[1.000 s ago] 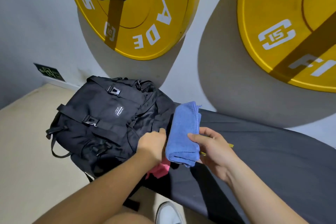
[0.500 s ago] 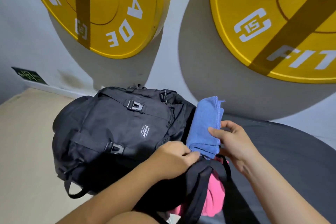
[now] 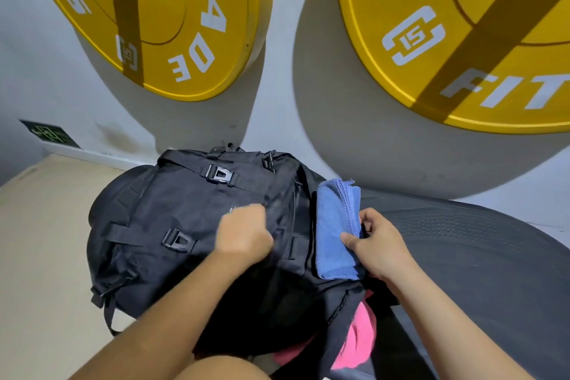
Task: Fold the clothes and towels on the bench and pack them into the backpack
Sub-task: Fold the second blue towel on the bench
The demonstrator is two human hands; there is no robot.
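The packing looks well along, by my reading. The black backpack [image 3: 191, 225] lies on its side at the end of the counter [image 3: 478, 256], its mouth turned toward 3 o'clock. A folded blue towel [image 3: 336, 225] stands at that mouth, touching the bag's rim; whether its lower end is already inside I cannot tell. A pink garment [image 3: 361, 339] bulges out of the opening at about 5 o'clock from the towel, only partly tucked in.

The left hand [image 3: 243, 234] has its fingers curled into the bag's dark fabric near the rim, gripping it. The right hand [image 3: 376, 247] pinches the towel's 3 o'clock edge between thumb and fingers.

What seems left is pushing the towel down, stuffing the pink cloth fully in and closing the bag. No other loose clothes show on the part of the counter in view.

Two yellow weight plates [image 3: 191, 25] [image 3: 462, 25] hang on the wall at 11 and 1 o'clock, well apart from the hands. The slack rim and the bulging pink cloth are the likely hindrances
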